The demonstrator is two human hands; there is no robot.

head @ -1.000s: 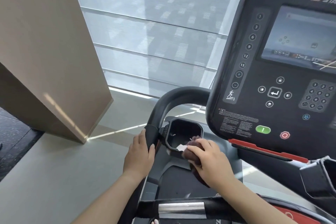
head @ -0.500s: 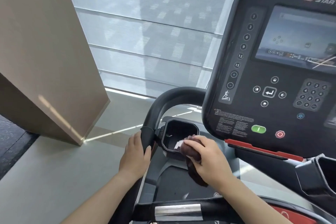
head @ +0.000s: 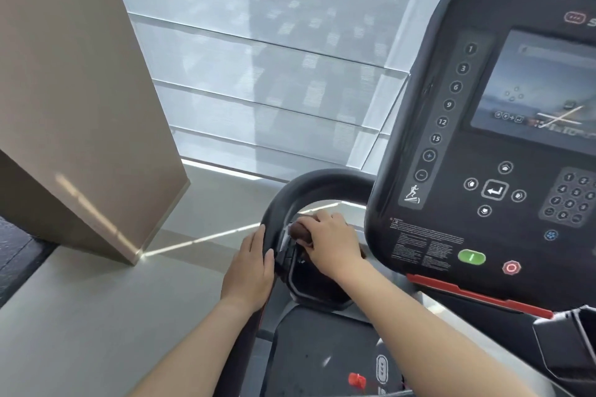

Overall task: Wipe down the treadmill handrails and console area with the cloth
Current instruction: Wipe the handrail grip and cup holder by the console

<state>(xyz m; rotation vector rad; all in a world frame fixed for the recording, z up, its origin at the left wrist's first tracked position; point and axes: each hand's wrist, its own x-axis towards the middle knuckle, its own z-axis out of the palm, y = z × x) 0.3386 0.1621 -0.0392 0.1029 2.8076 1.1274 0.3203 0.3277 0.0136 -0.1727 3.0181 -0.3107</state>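
Observation:
The black curved handrail [head: 309, 182] loops out from the left side of the treadmill console [head: 483, 145]. My left hand [head: 250, 271] wraps around the handrail's left, downward part. My right hand [head: 332, 243] is closed on a dark brown cloth [head: 298, 230] with a small white tag, pressing it against the far rim of the black cup holder [head: 314, 295] just inside the handrail. Most of the cloth is hidden under my fingers.
A beige column [head: 80, 100] stands to the left on a grey ledge [head: 96, 316]. Behind is a window with a translucent blind [head: 274, 58]. The console has a green start button [head: 471, 257], a red stop button [head: 511, 267] and a red bar [head: 477, 295] below.
My right hand has carried the cloth forward, from the cup holder's near side up to its far rim by the handrail. The camera has leaned in closer. My left hand keeps its grip.

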